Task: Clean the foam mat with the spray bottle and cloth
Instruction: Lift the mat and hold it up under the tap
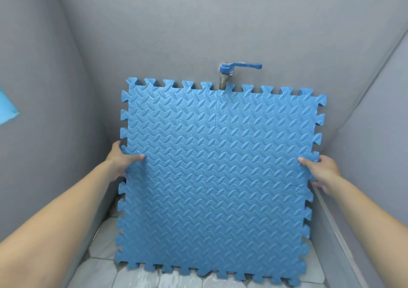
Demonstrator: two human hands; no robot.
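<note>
A large blue foam mat (216, 177) made of interlocking puzzle tiles stands upright in front of me, its lower edge near the tiled floor. My left hand (122, 160) grips its left edge, thumb on the front face and fingers behind. On the opposite side my right hand (320, 173) holds the right edge the same way. No spray bottle or cloth is in view.
A blue-handled tap (231, 71) sticks out of the grey back wall (198, 22) just above the mat's top edge. Grey walls close in on the left and right. Pale floor tiles (103, 265) show below. A blue patch (7, 108) is on the left wall.
</note>
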